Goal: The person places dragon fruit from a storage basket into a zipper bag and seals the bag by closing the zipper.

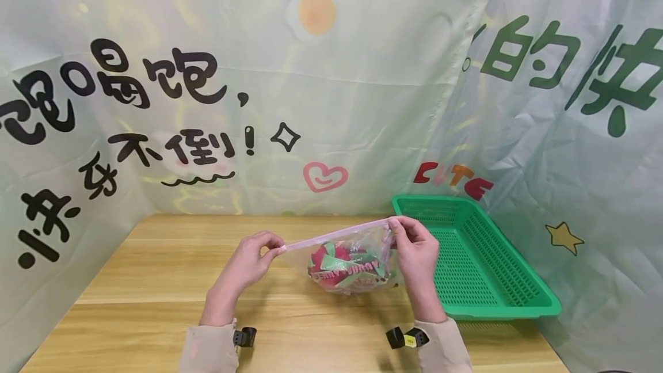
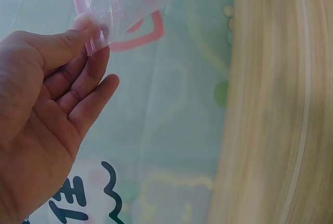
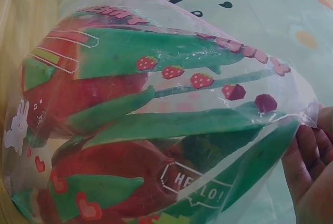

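A clear zip bag (image 1: pixel 348 266) with a pink top strip and strawberry print hangs between my hands above the table. Inside it are red and green objects (image 3: pixel 114 182), whose kind I cannot tell through the printed plastic. My left hand (image 1: pixel 250 261) pinches one top corner between thumb and fingers; the left wrist view shows that grip on the pink strip (image 2: pixel 96 44). At the opposite top corner my right hand (image 1: pixel 416 252) pinches the strip's other end. The pink strip is stretched taut and slants up toward the right.
A green plastic basket (image 1: pixel 518 298) with slotted walls stands on the right of the wooden table (image 1: pixel 134 281), just beyond my right hand. Printed cloth (image 1: pixel 362 102) hangs behind the table and along both sides.
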The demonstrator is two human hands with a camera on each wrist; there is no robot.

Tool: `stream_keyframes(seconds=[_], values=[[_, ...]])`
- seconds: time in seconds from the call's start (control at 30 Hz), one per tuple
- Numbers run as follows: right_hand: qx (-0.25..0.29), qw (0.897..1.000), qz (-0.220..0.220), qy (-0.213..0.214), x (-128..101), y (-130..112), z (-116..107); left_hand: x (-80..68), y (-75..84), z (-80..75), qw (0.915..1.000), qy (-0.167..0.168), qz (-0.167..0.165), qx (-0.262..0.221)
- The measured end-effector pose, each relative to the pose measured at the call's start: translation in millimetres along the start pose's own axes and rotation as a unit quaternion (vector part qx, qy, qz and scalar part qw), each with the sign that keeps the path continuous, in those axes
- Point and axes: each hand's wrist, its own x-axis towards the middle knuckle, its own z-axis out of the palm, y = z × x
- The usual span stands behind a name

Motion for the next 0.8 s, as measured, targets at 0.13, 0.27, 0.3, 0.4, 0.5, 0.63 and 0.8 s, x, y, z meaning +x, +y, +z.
stream_keyframes(seconds=[0.13,0.27,0.3,0.4,0.5,0.63,0.8], values=[[0.000,1.000,-0.004,0.001,0,0,0,0.1,-2.6,0.2,0.9999,0.001,-0.011,0.002],[-0.002,1.000,-0.007,0.004,0,0,0,0.3,-4.2,-0.6,0.9999,0.003,-0.012,0.004],[-0.001,1.000,-0.007,0.004,0,0,0,0.5,-4.4,-0.9,0.9999,0.003,-0.011,0.004],[-0.001,1.000,-0.006,0.004,0,0,0,1.0,-5.0,-1.8,0.9999,0.000,-0.012,0.002],[-0.001,1.000,-0.004,0.003,0,0,1,1.3,-5.7,-2.2,0.9999,-0.002,-0.014,0.002],[0.007,1.000,-0.004,0.000,0,1,1,1.2,-7.1,-0.9,0.9998,-0.003,-0.020,-0.004],[0.025,1.000,0.004,-0.012,0,1,2,-0.2,-10.7,2.3,0.9954,-0.020,-0.070,-0.061]])
